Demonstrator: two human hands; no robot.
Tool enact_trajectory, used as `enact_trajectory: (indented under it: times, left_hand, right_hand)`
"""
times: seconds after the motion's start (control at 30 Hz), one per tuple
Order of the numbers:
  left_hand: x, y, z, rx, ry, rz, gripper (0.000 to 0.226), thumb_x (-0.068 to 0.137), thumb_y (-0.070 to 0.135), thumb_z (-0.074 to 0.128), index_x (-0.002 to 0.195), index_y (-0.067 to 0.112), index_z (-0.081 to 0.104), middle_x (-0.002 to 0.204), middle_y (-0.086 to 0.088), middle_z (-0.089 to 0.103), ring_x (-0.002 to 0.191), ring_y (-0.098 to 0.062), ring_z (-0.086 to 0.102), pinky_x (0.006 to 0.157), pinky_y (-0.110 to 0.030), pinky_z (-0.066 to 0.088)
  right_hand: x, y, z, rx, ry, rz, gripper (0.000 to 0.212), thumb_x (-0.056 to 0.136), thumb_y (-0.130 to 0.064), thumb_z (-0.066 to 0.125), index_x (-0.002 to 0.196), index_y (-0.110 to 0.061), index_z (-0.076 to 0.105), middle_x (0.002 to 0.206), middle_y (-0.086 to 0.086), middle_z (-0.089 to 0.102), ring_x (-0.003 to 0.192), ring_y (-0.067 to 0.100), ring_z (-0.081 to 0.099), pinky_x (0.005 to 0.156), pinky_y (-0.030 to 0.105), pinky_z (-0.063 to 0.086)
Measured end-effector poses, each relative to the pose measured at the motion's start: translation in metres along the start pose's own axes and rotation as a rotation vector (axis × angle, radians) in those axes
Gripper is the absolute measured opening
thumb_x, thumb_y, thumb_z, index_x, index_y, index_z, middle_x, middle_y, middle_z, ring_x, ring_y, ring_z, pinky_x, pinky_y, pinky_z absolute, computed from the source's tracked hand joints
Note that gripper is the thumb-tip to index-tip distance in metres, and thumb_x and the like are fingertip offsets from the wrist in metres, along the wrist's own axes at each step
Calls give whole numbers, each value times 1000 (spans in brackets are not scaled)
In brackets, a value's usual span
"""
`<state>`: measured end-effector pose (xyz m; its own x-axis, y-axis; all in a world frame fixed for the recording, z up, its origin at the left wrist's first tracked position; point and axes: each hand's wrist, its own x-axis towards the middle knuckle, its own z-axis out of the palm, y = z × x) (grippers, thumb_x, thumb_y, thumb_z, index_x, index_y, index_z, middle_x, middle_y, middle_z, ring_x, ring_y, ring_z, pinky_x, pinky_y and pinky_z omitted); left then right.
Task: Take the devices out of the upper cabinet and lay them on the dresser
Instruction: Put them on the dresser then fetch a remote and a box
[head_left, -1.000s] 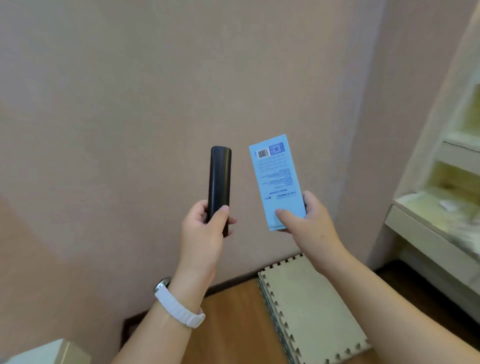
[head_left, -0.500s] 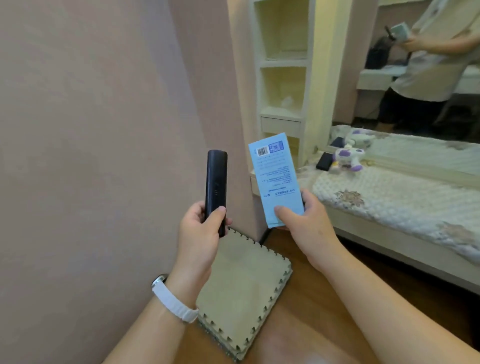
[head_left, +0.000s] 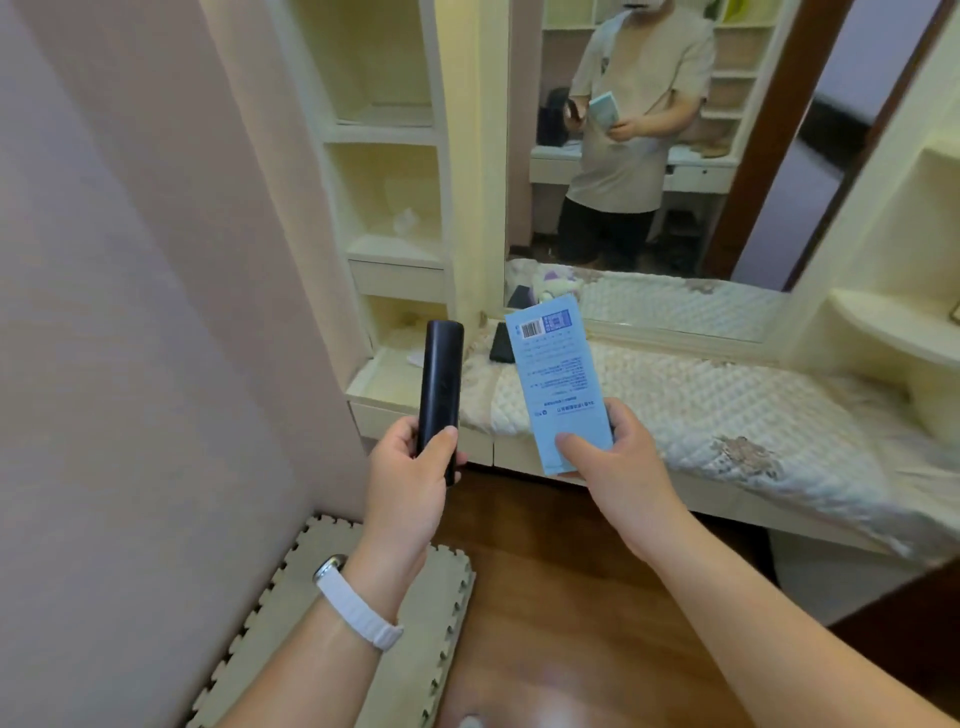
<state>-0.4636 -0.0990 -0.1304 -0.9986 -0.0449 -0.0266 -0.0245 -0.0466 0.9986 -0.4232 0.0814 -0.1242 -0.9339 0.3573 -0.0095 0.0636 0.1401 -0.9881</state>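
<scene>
Centre frame, both hands hold a device each, just short of the dresser (head_left: 379, 387).
L hand (head_left: 410, 478) wraps fingers + thumb round the lower end of the dark stick remote (head_left: 440, 387), held upright; R hand (head_left: 618, 467) pinches the pale blue box (head_left: 558, 384) at its bottom end, thumb on the face. Neither is laid down yet. Remote looks rigid, smooth, prob. light and a bit slippery, so grip mid-body. Box looks like thin card, light, corners crushable; take it by the long sides. Quilted cover (head_left: 727, 410) should soften the put-down. Another small dark device (head_left: 501, 344) lies on it behind the box.
</scene>
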Motion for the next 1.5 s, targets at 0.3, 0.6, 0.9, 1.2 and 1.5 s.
enact_trajectory:
  times: [0.3, 0.6, 0.9, 1.2, 1.5]
  left_hand:
    - [114, -20, 30, 11, -137, -52, 7, 92, 16, 59, 93, 22, 62, 77, -5, 67, 76, -22, 65, 71, -41, 54]
    - [171, -46, 114, 86, -332, -109, 8, 93, 14, 58, 99, 18, 62, 78, -1, 64, 75, -19, 64, 66, -34, 51]
    - [211, -75, 237, 169, -338, -161, 8, 93, 12, 59, 99, 17, 61, 77, -3, 63, 74, -20, 65, 64, -35, 51]
    - [245, -101, 357, 218, -195, -305, 11, 94, 12, 59, 105, 11, 60, 81, -9, 66, 74, -21, 65, 65, -35, 51]
    - [265, -136, 401, 238, -80, -383, 14, 90, 8, 61, 102, 16, 60, 89, -11, 65, 75, -18, 65, 61, -29, 50]
  right_hand:
    - [94, 7, 14, -57, 123, 15, 27, 88, -5, 62, 104, -26, 57, 103, -4, 65, 92, 17, 67, 66, 32, 61]
    - [146, 42, -37, -44, 274, 112, 25, 88, -7, 60, 101, -29, 56, 101, -2, 63, 89, 19, 66, 68, 36, 62]
    - [233, 100, -128, 24, 285, 181, 26, 88, -7, 60, 103, -27, 56, 106, -2, 63, 91, 18, 66, 66, 29, 60]
    - [329, 154, -231, 66, 158, 319, 26, 87, -6, 58, 108, -22, 57, 106, -3, 65, 92, 16, 67, 68, 27, 59]
    - [379, 199, -249, 80, 15, 443, 32, 87, -7, 57, 116, -20, 53, 108, -5, 63, 91, 14, 65, 65, 23, 56]
